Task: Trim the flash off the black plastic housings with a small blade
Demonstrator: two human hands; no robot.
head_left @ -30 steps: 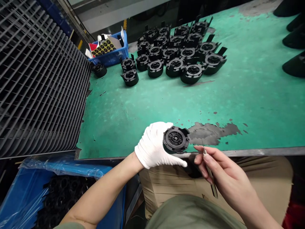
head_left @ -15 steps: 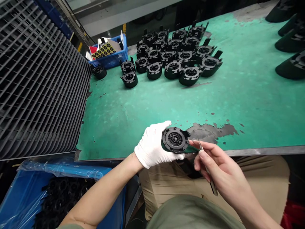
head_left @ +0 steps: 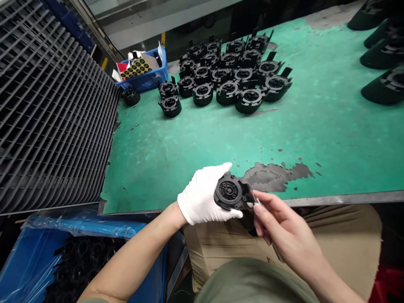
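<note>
My gloved left hand (head_left: 203,195) grips a round black plastic part (head_left: 229,191) by its rim, just over the table's front edge. Concentric rings and small screw bosses show on the face turned up toward me, and a tab juts from its right side. In my bare right hand (head_left: 277,221) is a slim metal tool like a craft knife (head_left: 257,201), pinched between thumb and fingers. Its tip meets or nearly meets the part's right edge; fingers hide most of its handle.
Several similar black parts (head_left: 227,90) stand grouped on the green table (head_left: 189,143). Slanted black cylinders (head_left: 385,86) are at far right. A small blue bin (head_left: 148,82) with stickers stands behind a grey rack (head_left: 53,105). A blue crate (head_left: 34,252) of black parts sits lower left.
My left hand has tilted and turned the black part a little. My right hand has moved left and brought the tool to the part's right edge.
</note>
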